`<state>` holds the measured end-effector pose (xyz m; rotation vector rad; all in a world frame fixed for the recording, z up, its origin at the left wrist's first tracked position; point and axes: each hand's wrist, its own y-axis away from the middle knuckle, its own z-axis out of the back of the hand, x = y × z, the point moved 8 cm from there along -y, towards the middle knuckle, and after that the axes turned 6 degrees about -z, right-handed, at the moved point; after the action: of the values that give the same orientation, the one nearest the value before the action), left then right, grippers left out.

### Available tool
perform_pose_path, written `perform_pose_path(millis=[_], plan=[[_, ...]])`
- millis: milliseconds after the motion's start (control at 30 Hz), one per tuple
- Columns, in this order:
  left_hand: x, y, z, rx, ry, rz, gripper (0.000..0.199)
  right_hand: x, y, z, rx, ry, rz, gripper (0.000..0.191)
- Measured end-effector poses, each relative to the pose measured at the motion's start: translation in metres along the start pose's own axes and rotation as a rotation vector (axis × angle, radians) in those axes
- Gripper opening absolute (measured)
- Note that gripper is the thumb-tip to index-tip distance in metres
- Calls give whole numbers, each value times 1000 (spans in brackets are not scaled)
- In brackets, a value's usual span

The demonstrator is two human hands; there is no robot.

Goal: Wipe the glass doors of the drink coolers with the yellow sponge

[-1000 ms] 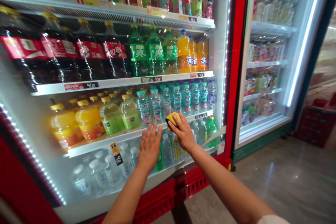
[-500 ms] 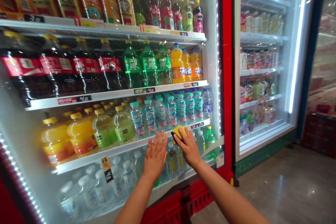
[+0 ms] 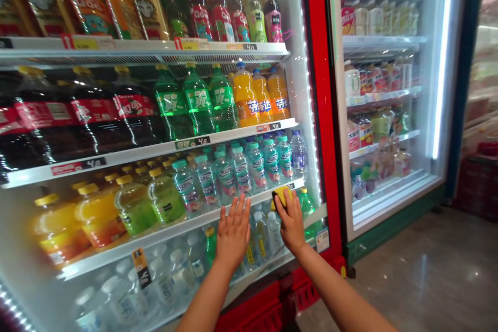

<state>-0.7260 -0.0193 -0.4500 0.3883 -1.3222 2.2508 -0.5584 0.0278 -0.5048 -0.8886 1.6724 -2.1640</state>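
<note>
My left hand (image 3: 234,229) lies flat with its fingers stretched out against the clear glass door of a red-framed drinks fridge. To its right, my right hand (image 3: 291,220) presses a yellow cloth (image 3: 282,196) with a dark edge to the glass, and its fingers partly cover the cloth. Both hands are in front of the lower shelf edge (image 3: 213,216). Behind the glass, just above them, stand small bottles with teal caps (image 3: 237,171). Clear water bottles (image 3: 171,275) are on the bottom level, partly hidden by my left hand and arm.
Cola bottles (image 3: 93,114), green soda bottles (image 3: 198,101) and orange soda bottles (image 3: 262,98) fill the shelf above. The fridge's red frame (image 3: 323,88) runs up on the right. Beyond it stands a second lit fridge (image 3: 389,223) on a shiny grey floor (image 3: 424,275).
My right hand and the yellow cloth have moved right across the glass, farther from my left hand. The left hand stays flat. The view has shifted, with the shelves sliding left.
</note>
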Motion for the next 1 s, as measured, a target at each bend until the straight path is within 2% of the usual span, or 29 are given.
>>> perform_pose_path(millis=[67,133,200,267,333,400,467,533,600,667,733,800,867,1000], plan=[[-7,-6,-3,28,6,-18,85,16,-10,-4,48,-3,92,89],[-12,-12,-6,47,16,-13,86,15,-38,-1,72,3,164,82],[-17,-19,-10,57,27,-4,86,-7,-70,7,65,27,144,81],[-22,-25,-14,52,38,-3,86,-39,-88,19,12,45,73,87],[-26,-30,-17,31,43,3,86,-65,-84,29,-53,45,10,96],[-31,-32,-19,8,42,10,86,-77,-61,32,-95,30,-31,102],[-36,-33,-21,-1,43,1,85,-74,-34,28,-83,8,-42,103],[-43,-35,-24,16,52,-26,85,-60,-22,20,-11,-22,6,99],[-48,-39,-28,51,62,-51,86,-48,-32,16,62,-42,79,94],[-52,-45,-30,78,69,-62,87,-52,-60,20,81,-33,105,91],[-53,-52,-32,82,78,-57,88,-71,-89,29,53,2,64,91],[-54,-56,-32,68,90,-51,89,-95,-102,38,17,36,12,95],[-55,-57,-32,48,102,-44,90,-115,-92,44,-11,59,-32,100],[-59,-55,-35,19,118,-34,88,-135,-40,45,-28,72,-92,107]])
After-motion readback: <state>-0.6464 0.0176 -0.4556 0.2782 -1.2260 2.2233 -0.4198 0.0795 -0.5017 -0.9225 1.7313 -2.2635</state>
